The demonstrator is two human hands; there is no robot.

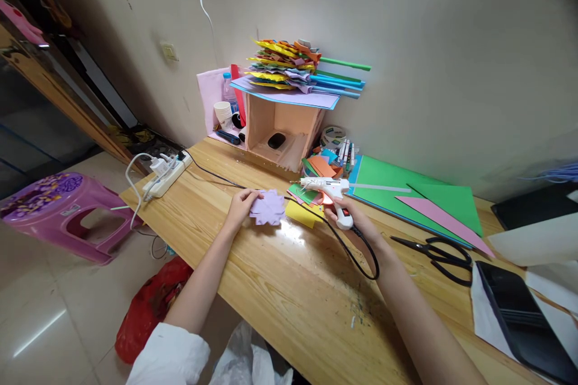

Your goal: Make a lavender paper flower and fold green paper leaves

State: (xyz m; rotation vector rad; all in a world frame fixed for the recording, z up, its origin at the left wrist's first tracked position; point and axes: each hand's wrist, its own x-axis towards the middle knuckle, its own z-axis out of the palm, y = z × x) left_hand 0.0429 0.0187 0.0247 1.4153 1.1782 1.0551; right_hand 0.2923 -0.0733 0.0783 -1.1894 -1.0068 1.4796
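In the head view, my left hand (242, 207) pinches the left edge of a lilac paper flower (268, 207) with a pointed, layered outline, just above the wooden table. My right hand (350, 219) is wrapped round the handle of a white hot glue gun (327, 186), whose nozzle points left, over the paper scraps. From its handle a black cord (350, 249) loops down and runs left across the table. Yellow paper (303, 215) lies between the flower and the glue gun, with green paper (307, 194) partly hidden beneath the gun.
Black-handled scissors (436, 255) and a dark phone-like slab (519, 313) lie at right. Green sheets (406, 192) are stacked behind. A power strip (167, 177) sits at the table's left edge. At the back, a box (262, 126) bears stacked paper flowers (284, 66).
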